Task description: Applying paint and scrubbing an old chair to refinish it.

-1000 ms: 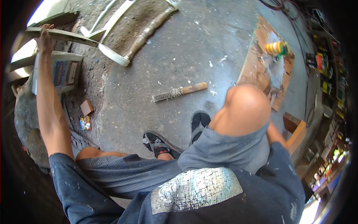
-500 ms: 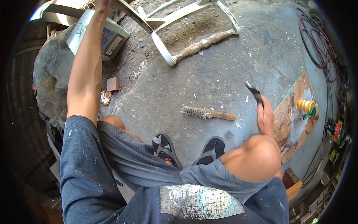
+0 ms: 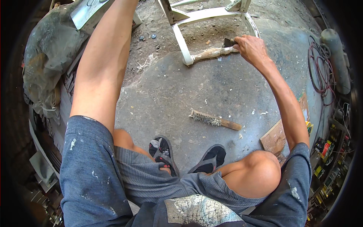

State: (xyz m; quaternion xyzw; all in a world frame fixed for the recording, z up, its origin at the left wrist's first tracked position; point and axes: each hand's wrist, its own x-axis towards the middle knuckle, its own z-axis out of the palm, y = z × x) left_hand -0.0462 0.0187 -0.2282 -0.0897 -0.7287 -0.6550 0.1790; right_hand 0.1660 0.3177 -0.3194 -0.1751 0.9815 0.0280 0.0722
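My right hand is closed round a small scraper with a dark flat blade. The blade rests against or just over a turned wooden bar of a white-painted chair, where much of the paint is worn off to bare wood. My left forearm stretches forward past the upper edge, so the left hand is out of sight. On the concrete before my feet lies a wire brush, its wooden handle pointing right and its bristles clogged with pale flakes.
A wooden board lies on the right, partly behind my right arm. Beyond it are coiled hoses and a grey cylinder. On the left stand a plastic-wrapped bundle and a box with a pale lid. Paint chips dot the concrete floor.
My right hand has swung forward from beside my right knee to the chair's turned bar, carrying the scraper. The view has shifted, and my left hand has passed out of the picture.
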